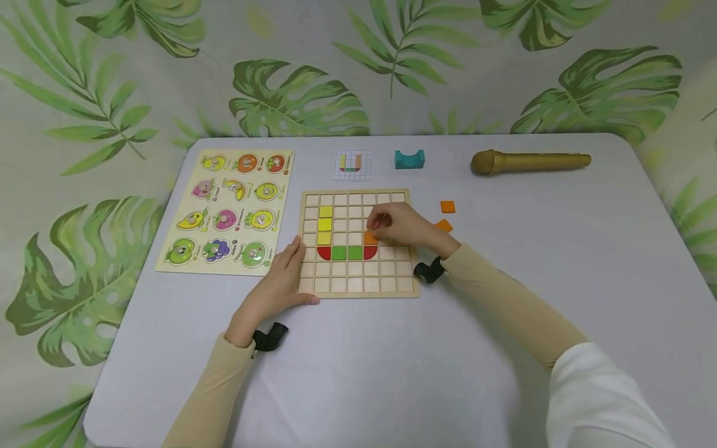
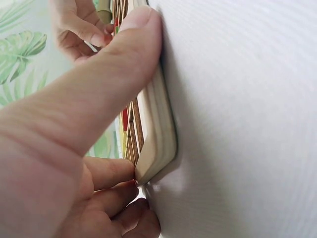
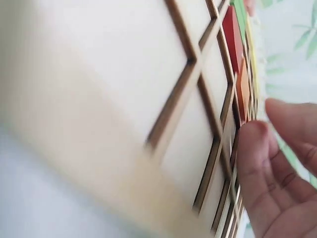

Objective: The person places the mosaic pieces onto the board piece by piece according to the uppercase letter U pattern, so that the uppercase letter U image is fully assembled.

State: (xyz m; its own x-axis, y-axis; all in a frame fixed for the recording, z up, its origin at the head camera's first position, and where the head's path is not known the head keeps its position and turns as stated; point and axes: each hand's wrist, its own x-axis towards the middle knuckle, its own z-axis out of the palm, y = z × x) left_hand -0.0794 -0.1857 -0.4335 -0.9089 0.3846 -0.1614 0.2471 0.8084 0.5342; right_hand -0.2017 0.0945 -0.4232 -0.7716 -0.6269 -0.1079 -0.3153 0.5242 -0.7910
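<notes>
A square wooden grid board (image 1: 339, 286) lies on the table. My left hand (image 1: 277, 283) rests at its near left corner, thumb (image 2: 126, 54) along the front edge and fingers against the left side. Over the board's right part, my right hand (image 1: 404, 224) has its fingertips beside an orange square tile (image 1: 370, 238), which sits in a cell above a red rounded tile (image 1: 370, 252). The right wrist view shows thumb and index finger slightly apart, nothing visible between them. Green tiles (image 1: 347, 252), another red tile (image 1: 324, 253) and a column of yellow tiles (image 1: 325, 224) fill other cells.
Two loose orange tiles (image 1: 447, 206) lie right of the board. Behind it are a pattern card (image 1: 352, 165) and a teal block (image 1: 409, 160). A fruit puzzle board (image 1: 224, 214) is at left, a brown wooden stick with a rounded head (image 1: 532, 162) at back right.
</notes>
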